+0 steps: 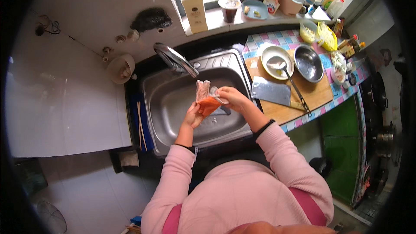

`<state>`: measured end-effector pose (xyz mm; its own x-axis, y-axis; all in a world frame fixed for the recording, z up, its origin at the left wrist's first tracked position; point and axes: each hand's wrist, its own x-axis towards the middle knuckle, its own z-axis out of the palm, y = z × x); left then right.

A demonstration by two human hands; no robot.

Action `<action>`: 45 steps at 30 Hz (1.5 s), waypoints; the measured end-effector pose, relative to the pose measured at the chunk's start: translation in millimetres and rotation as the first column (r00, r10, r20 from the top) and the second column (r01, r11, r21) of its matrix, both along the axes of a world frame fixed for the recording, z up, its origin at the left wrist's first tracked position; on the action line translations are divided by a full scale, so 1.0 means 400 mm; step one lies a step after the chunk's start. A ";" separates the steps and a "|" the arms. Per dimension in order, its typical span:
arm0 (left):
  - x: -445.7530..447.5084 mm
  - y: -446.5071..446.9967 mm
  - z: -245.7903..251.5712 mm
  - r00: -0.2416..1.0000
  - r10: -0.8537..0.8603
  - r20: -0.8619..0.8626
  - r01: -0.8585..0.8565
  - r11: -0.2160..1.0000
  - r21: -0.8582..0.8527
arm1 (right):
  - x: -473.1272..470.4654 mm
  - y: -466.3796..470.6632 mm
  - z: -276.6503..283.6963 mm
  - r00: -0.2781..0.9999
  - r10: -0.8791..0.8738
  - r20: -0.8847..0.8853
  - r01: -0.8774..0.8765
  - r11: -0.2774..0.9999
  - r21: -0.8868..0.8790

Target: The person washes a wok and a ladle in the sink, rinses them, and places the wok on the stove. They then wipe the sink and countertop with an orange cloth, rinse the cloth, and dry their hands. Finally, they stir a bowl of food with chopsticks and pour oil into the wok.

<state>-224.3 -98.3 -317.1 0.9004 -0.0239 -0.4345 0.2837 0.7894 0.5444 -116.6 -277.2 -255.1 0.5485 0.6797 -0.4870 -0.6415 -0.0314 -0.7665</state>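
Over the stainless steel sink, both my hands hold a soft orange and pink bundle. Its lower part is bright orange; a paler pink, textured part sticks up toward the tap. Whether it is food or a wrapper, I cannot tell. My left hand pinches its left lower edge. On the right, my right hand grips a thin whitish, see-through part, perhaps plastic film, at the bundle's upper right. A chrome tap arches just behind the bundle, apart from it. A dark grey shape lies on the sink floor, partly hidden below my hands.
Right of the sink, a wooden cutting board bears a cleaver, a white bowl with a long-handled turner, and a steel bowl. Chopsticks lie left of the sink. A pump bottle and a drink cup stand on the windowsill.
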 end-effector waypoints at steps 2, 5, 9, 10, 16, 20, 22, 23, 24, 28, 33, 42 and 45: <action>0.007 0.007 -0.008 0.976 0.116 0.182 -0.083 0.981 -0.178 | 0.010 -0.008 0.019 0.990 0.061 0.130 -0.090 0.970 0.227; 0.018 0.015 -0.012 0.944 0.305 0.127 -0.294 0.951 -0.094 | 0.029 -0.027 0.011 0.822 0.477 0.310 -0.457 0.878 -0.141; 0.034 0.001 0.025 0.921 0.192 0.338 -0.216 0.976 0.034 | 0.016 0.003 -0.039 0.742 0.346 0.574 -0.131 0.915 -0.382; 0.043 -0.018 0.038 0.946 0.165 0.279 -0.234 0.942 0.239 | 0.004 0.018 -0.051 0.789 0.293 0.540 -0.201 0.954 -0.224; 0.048 -0.036 0.119 0.916 0.110 0.387 -0.374 0.586 0.719 | -0.028 0.070 -0.047 0.810 0.014 0.587 0.106 0.980 -0.169; 0.015 0.024 0.143 0.967 -0.048 0.249 -0.180 0.559 0.809 | 0.013 0.048 0.021 0.826 -0.099 0.555 0.176 0.980 -0.088; 0.001 0.036 0.155 0.970 -0.241 0.014 0.016 0.125 0.992 | 0.041 0.017 0.059 0.486 0.157 0.860 0.232 0.925 -0.300; 0.000 0.036 0.163 0.953 -0.267 0.147 -0.081 0.243 0.967 | 0.050 0.006 0.072 0.177 0.206 0.962 0.308 0.917 -0.253; 0.002 0.031 0.173 0.942 -0.273 0.195 -0.096 0.337 0.936 | 0.056 -0.011 0.081 0.025 0.101 0.995 0.305 0.947 -0.104; 0.068 -0.014 0.219 0.940 -0.152 0.305 -0.150 0.618 0.771 | 0.122 -0.064 0.079 0.915 -0.398 0.066 0.221 0.631 0.743; 0.238 -0.093 0.249 0.887 -0.267 0.376 -0.382 0.033 0.924 | 0.057 -0.027 0.021 0.891 0.262 -0.371 0.147 0.607 0.781; 0.575 -0.166 0.324 0.859 0.117 0.498 -0.511 0.239 0.826 | 0.254 -0.181 0.175 0.857 -0.194 -0.477 0.506 0.487 0.712; 0.786 -0.178 0.295 0.818 0.180 0.546 -0.574 0.200 0.794 | 0.378 -0.239 0.216 0.847 -0.305 -0.435 0.529 0.416 0.740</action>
